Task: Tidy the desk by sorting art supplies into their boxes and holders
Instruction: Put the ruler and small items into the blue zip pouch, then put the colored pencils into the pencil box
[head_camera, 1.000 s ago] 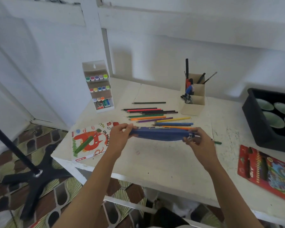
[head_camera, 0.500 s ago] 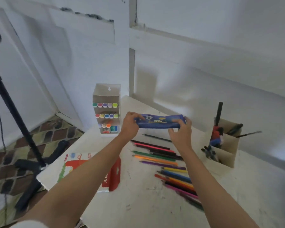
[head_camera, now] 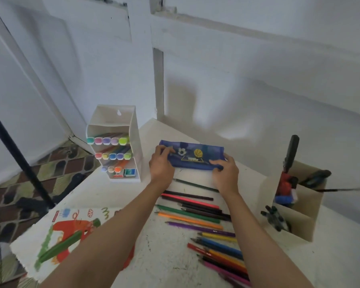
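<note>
Far left, a skinny black pole (head_camera: 15, 154) slants down to a floor (head_camera: 56, 163) of brown and green patterned tiles. The counter (head_camera: 164, 256) is white, scuffed and speckled. On its near left corner lies a flat cardboard box (head_camera: 71, 231) printed with a red cartoon creature. Behind that stands a tall, boxy white plastic rack (head_camera: 135, 142) with stepped shelves. The markers (head_camera: 106, 140) in it lie in rows with their square pastel caps facing out.

In the middle, the left hand (head_camera: 161, 166) grips the left end of a blue pencil case (head_camera: 192, 156), with its fingers curled onto the cloth. The case is soft fabric, long, flat and a bit wrinkled, with a soccer ball and a basketball printed on it. It's toward the back of the counter, between the rack and the holder. I honestly can't tell if it's lying on the surface or held just off it. The right hand (head_camera: 224, 173) holds the lower right corner, fingers wrapped over the edge.

In front of the case, loose coloured pencils (head_camera: 195, 217) lie roughly side by side. They're thin sticks in pink, green, orange, purple, yellow, blue and red, and some are tucked under the right forearm. Off to the right stands a tan cardboard holder (head_camera: 299, 223) with stepped compartments. Dark pens and a thin brush poke out of it.
</note>
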### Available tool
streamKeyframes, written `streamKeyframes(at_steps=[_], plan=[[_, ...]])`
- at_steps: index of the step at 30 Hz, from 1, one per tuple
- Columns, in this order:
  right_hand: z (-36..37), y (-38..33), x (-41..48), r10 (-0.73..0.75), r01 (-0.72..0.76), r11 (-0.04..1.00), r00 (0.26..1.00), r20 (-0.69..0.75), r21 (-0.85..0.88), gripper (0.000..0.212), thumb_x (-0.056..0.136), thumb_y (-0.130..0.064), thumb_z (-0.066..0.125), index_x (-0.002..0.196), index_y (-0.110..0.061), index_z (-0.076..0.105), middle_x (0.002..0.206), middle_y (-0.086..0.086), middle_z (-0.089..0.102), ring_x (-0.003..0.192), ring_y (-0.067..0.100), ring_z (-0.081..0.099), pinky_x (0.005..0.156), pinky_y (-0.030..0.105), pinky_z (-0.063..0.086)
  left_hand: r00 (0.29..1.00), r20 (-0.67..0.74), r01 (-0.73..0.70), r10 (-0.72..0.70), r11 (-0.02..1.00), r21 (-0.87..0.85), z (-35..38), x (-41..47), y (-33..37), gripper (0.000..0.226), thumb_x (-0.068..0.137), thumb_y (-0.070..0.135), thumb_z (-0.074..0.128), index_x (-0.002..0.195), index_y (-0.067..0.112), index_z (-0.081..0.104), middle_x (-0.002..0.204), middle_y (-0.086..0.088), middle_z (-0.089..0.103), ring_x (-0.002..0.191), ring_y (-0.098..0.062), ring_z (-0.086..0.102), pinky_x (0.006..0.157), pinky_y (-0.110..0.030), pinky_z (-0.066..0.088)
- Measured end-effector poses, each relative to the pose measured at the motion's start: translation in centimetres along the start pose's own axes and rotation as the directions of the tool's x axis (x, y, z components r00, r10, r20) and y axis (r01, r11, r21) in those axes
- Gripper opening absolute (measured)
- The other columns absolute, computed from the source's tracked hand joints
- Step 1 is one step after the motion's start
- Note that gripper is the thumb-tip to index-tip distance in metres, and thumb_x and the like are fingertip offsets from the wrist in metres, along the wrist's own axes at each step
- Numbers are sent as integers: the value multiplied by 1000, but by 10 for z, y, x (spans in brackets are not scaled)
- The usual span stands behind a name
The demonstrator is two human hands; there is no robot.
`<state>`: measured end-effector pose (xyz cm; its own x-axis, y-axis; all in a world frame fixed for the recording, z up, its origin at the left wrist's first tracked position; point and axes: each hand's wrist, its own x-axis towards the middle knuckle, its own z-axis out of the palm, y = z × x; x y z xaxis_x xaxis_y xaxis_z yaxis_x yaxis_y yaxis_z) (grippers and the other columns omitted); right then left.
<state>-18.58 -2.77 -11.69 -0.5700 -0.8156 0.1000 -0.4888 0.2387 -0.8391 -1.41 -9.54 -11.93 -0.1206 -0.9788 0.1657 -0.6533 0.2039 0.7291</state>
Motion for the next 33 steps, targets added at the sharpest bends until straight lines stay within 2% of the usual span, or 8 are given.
streamKeyframes(at_steps=[5, 9, 13, 16, 19, 24, 27, 33], plan=[[-4, -1, -11, -62, 79, 991, 987, 151, -105, 37, 85, 9, 50, 118, -3, 62, 149, 14, 30, 135, 28, 34, 98, 12, 26, 993, 70, 95, -98, 994, 52, -14, -3, 18, 42, 78, -6, 49, 114, 10, 61, 127, -10, 46, 118, -30, 41, 102, -36, 35], [-22, -17, -38, -78, 104, 979, 986, 149, -176, 45, 90, -1, 50, 133, -13, 50, 157, 9, 7, 144, 21, 13, 103, 19, 25, 994, 109, 45, -28, 987, -154, -37, -20, 44, 39, 75, -14, 48, 105, 6, 64, 116, -8, 53, 109, -25, 51, 87, -28, 44], [-41, -40, -79, -148, 164, 979, 980, 133, -120, 33, 86, 4, 54, 115, -9, 63, 153, 13, 24, 140, 24, 27, 105, 19, 23, 986, 166, 51, 1, 951, -305, -56, -55, 70, 33, 82, -12, 46, 101, 7, 66, 100, -2, 60, 83, -16, 55, 63, -19, 43], [-67, -50, -133, -208, 211, 975, 977, 46, -68, 26, 83, 6, 55, 98, -10, 69, 142, 11, 44, 132, 21, 41, 108, 29, 33, 981, 182, -2, 69, 938, -347, -66, -94, 86, 31, 83, -8, 50, 94, 15, 65, 104, 3, 58, 98, -12, 52, 84, -22, 40], [-94, -42, -196, -191, 191, 981, 974, -125, -15, 27, 82, 9, 54, 88, -12, 71, 129, 7, 56, 118, 11, 50, 101, 26, 41, 967, 238, 4, 95, 923, -385, -65, -139, 94, 33, 82, -11, 50, 91, 18, 65, 106, 3, 58, 99, -9, 51, 89, -24, 41], [-141, 4, -302, 26, 0, 998, 903, -428, 61, 38, 79, 18, 54, 81, -16, 70, 110, 1, 62, 105, 13, 59, 89, 23, 50, 866, 366, -217, 341, 915, -341, -43, -225, 86, 32, 75, -18, 52, 85, 8, 68, 93, 1, 59, 92, -12, 53, 88, -19, 42], [-175, 31, -356, 143, -102, 989, 829, -541, 106, 43, 81, 18, 52, 80, -22, 68, 107, 4, 63, 103, 17, 59, 88, 32, 51, 765, 449, -348, 462, 883, -316, -16, -274, 81, 34, 72, -17, 52, 83, 12, 68, 94, -2, 63, 98, -21, 53, 93, -17, 32], [-247, 76, -420, 256, -346, 938, 719, -646, -14, 19, 86, 5, 57, 89, -8, 71, 113, 9, 64, 103, 17, 56, 88, 27, 44, 597, 582, -397, 552, 834, -384, 14, -367, 121, 32, 76, -11, 52, 89, 15, 67, 101, 1, 57, 103, -21, 49, 87, -17, 29]])
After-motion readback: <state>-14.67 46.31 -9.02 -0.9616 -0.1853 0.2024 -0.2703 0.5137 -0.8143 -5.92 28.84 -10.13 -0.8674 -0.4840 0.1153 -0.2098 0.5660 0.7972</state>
